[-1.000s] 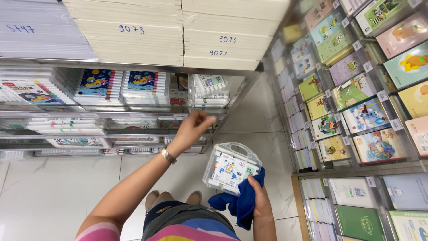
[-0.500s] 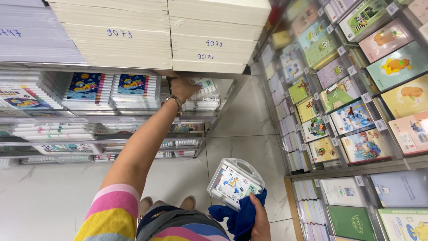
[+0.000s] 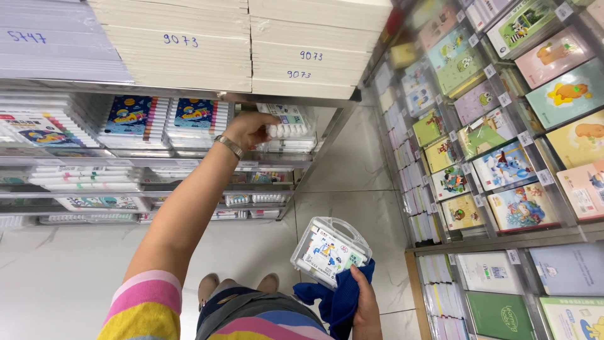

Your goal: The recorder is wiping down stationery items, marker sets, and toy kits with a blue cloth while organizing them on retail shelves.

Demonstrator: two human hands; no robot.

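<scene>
My left hand (image 3: 250, 130), with a metal watch on its wrist, reaches to the upper shelf and grips a clear plastic marker case (image 3: 290, 119) on top of a small stack of the same cases. My right hand (image 3: 367, 301) is low at the bottom of the view. It holds another clear marker case (image 3: 328, 250) with a carry handle and a blue cloth (image 3: 336, 302) bunched under it.
Metal shelves (image 3: 189, 158) hold rows of marker sets (image 3: 135, 116) and pens. White boxes (image 3: 251, 44) are stacked above. A rack of colourful children's notebooks (image 3: 503, 145) stands at the right. Pale marble floor tiles (image 3: 352, 189) lie below, with my feet visible.
My left hand rose from mid-air to the top shelf, then closed on a marker case and drew it slightly outward. My right hand kept its case and cloth low.
</scene>
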